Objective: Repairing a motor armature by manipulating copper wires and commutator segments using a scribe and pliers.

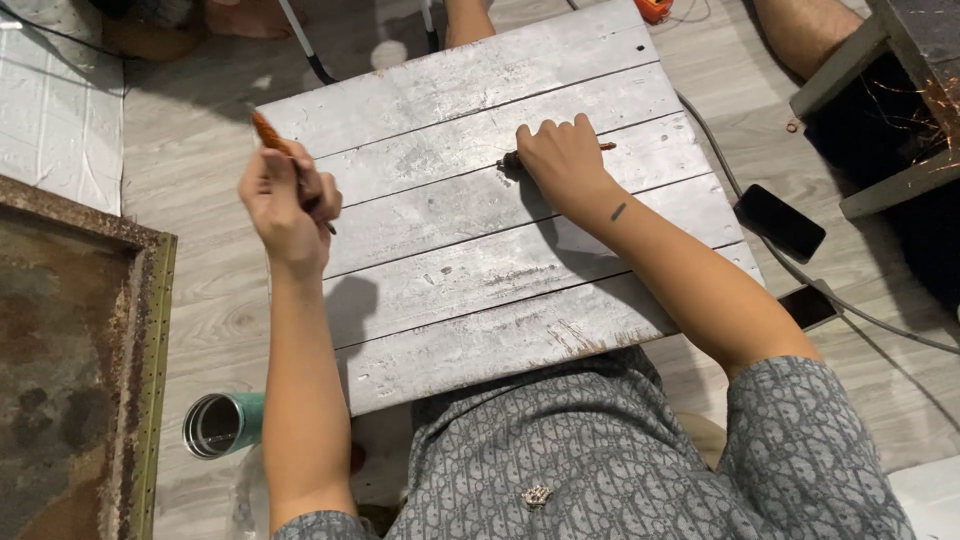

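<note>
- Your left hand point(288, 200) is raised over the left edge of the grey plank board point(500, 210), fingers curled tight around an orange-handled tool point(270, 133). The handle sticks up and away from you, and a dark tip shows below your fist.
- Your right hand point(558, 160) rests flat-knuckled on the board near its middle, fingers folded down over a thin rusty rod point(606, 146). One end of the rod pokes out to the right of your fingers, and a dark end shows at the left by your thumb.
- The rod lies across the second plank from the far side, along its length.
- The board sits in front of you on your lap side, over a pale wood-look floor point(190, 300).
- A teal metal cup point(222, 424) lies on its side on the floor by your left elbow.
- A rusty framed metal panel point(80, 350) fills the left edge.
- A black phone point(780, 222) lies on the floor to the right of the board, with a grey cable point(740, 195) running past it.
</note>
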